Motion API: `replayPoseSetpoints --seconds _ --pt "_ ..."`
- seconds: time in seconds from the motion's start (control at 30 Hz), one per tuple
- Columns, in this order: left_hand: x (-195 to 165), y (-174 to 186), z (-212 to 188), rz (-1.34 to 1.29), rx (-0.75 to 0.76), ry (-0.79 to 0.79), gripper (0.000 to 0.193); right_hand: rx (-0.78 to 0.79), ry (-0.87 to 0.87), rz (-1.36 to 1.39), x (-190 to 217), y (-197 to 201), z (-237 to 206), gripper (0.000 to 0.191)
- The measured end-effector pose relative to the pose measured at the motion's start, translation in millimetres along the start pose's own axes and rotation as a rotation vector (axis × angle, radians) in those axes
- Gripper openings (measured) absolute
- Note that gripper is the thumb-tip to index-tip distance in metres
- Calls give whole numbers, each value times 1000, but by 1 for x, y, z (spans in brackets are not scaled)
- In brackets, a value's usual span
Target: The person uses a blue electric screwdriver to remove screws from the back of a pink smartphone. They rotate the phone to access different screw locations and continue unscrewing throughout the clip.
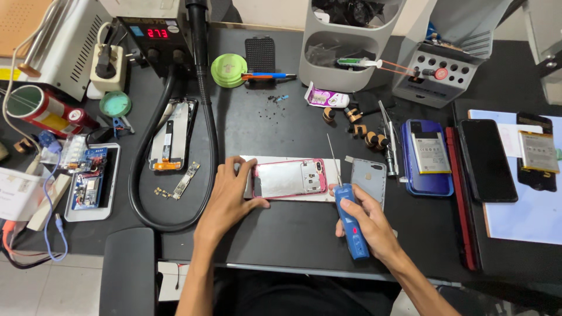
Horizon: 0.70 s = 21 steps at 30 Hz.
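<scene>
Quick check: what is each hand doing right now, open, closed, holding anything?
Left hand: fingers gripping the left end of the pink-framed phone body, pressing it on the mat.
Right hand: closed around a blue electric screwdriver, its bit pointing up and away.

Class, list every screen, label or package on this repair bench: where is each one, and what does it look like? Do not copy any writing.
Digital display: back left, black unit, red digits.
Small packet: back centre, white and pink.
Battery label: on blue phone, right, pale rectangle.
Dark phone screen: far right, black, unlit.
</scene>
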<state>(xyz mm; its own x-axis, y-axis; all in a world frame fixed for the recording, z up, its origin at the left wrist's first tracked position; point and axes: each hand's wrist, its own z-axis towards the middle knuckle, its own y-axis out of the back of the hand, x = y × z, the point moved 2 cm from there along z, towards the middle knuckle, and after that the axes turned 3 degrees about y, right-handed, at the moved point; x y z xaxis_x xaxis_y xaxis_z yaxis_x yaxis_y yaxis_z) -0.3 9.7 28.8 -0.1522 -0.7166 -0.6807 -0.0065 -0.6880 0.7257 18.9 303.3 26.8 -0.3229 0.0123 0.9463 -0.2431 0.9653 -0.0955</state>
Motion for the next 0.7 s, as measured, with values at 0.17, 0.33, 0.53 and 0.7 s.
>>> replayPoseSetpoints --seconds 0.17,0.33,0.53,0.7 --pt "2 -7 -3 -67 3 58 86 12 23 15 -6 2 1 45" --pt "-1 -26 -13 -874 88 130 75 28 25 102 -11 3 2 46" --pt "-14 -69 -12 -1367 55 273 52 28 89 109 -3 7 2 52" --pt "-8 -87 -6 -1628 23 309 42 -22 220 -59 9 7 -3 54"
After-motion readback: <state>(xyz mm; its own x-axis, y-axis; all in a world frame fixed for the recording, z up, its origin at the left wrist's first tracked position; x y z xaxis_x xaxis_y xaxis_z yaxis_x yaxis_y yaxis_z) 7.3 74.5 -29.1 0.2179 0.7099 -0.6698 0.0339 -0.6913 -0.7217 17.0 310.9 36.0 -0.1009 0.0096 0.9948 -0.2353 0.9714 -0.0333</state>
